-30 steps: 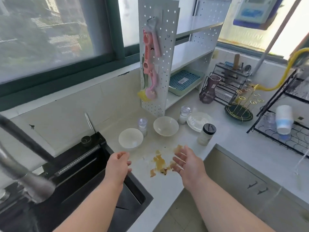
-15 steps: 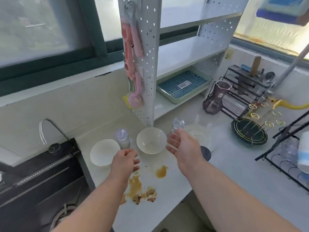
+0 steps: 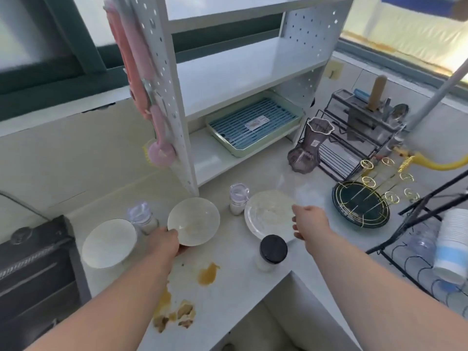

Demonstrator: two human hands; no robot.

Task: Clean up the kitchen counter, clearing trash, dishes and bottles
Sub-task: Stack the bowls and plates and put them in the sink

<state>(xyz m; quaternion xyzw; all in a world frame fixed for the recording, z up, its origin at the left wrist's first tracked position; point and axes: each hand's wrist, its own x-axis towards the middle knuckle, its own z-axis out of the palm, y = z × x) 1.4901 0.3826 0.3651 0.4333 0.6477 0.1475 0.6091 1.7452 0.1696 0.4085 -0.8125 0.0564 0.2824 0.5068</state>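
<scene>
Gripping near rim of the middle bowl (image 3: 193, 221), left hand (image 3: 164, 243) has fingers curled under its edge; bowl sits on counter (image 3: 235, 279) w/ a second bowl (image 3: 109, 243) just left of it, by the black sink (image 3: 35, 269). Right hand (image 3: 310, 222) hovers over right edge of the white plate (image 3: 268, 215), fingers loosely spread, holding nothing; can't tell if it touches the plate. Black-lidded jar (image 3: 272, 252) stands just in front of plate. Two small clear-capped shakers: one (image 3: 143, 217) between the bowls, other (image 3: 238, 198) between middle bowl & plate. Brown spill (image 3: 207, 273) plus crumbs on counter near front edge. Blue tray (image 3: 253, 122) on rack's bottom shelf has a sticker, text too small to read; same for tag on purple vase (image 3: 309, 145).
</scene>
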